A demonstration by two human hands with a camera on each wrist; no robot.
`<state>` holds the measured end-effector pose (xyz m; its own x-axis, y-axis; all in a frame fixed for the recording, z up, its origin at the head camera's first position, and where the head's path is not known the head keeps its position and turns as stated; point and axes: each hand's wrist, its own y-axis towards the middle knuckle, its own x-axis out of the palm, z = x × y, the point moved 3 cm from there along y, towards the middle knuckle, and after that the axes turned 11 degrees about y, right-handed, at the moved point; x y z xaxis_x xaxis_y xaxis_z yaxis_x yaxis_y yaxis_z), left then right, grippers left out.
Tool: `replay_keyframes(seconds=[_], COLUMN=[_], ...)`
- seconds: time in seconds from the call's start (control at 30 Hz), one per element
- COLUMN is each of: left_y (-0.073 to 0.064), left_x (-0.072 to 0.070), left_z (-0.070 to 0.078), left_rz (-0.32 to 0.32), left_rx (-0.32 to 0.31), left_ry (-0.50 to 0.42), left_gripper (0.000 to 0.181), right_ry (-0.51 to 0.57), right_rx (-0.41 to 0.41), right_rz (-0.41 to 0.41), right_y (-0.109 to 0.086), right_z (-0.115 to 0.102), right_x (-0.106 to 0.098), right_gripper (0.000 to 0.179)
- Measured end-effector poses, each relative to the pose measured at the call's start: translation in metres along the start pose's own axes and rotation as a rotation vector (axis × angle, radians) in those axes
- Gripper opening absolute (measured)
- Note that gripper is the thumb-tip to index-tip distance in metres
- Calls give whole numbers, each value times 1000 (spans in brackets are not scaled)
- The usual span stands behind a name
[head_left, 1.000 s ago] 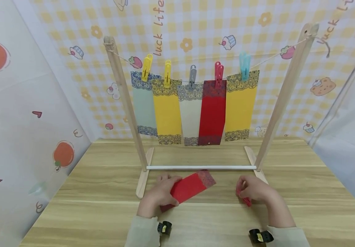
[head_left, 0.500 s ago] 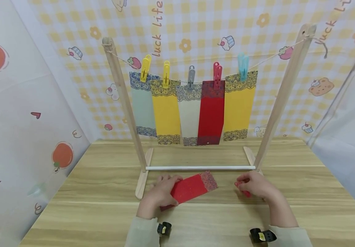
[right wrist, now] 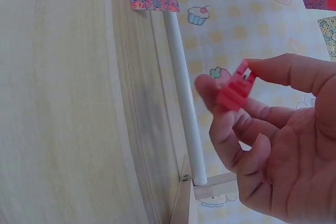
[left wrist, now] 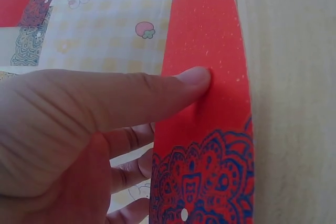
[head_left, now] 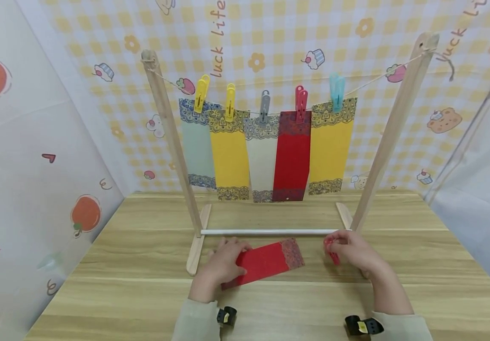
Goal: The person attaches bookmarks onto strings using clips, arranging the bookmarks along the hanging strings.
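My left hand [head_left: 223,267] pinches a red paper strip [head_left: 266,263] with lace-patterned ends; in the left wrist view the thumb lies on the front of the strip [left wrist: 205,108] and the fingers go behind it. On the right, my right hand [head_left: 356,251] holds a red clothespin [head_left: 333,251] between thumb and fingers, also seen in the right wrist view as a small red clothespin [right wrist: 237,87]. Behind both hands, a string between two posts carries patterned paper strips: pale green [head_left: 199,151], yellow [head_left: 230,161], cream [head_left: 264,161], red [head_left: 292,156] and another yellow strip [head_left: 330,151].
Wooden posts [head_left: 170,137] stand on feet [head_left: 195,251], joined low down by a white rod [head_left: 270,232]. Yellow clothespins [head_left: 230,102], a grey one [head_left: 265,106], a red one [head_left: 301,104] and a blue one [head_left: 337,92] grip the hung strips. A printed cloth [head_left: 258,38] backs the wooden table [head_left: 279,308].
The red strip in my left hand has shifted slightly right and turned a little flatter. My right hand has risen slightly toward the rod, turning the clothespin within its fingers.
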<state>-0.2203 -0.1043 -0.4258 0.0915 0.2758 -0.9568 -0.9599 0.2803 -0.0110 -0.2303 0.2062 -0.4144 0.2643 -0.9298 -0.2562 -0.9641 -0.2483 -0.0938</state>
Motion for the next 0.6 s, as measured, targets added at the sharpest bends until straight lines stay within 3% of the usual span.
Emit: replay_keyframes(seconds=[0.17,0.6], left_y=[-1,0], left_x=[-3,-6], left_z=[1,3], left_rz=[15,64], left_rx=[18,70], left_ry=[-20,-20], left_gripper=[41,31], right_ry=[62,76], right_rx=[-37,-63], right_rz=[-23,-16], right_y=[1,-2], right_z=[-2,-10], right_x=[0,-5], right_gripper=[33,41])
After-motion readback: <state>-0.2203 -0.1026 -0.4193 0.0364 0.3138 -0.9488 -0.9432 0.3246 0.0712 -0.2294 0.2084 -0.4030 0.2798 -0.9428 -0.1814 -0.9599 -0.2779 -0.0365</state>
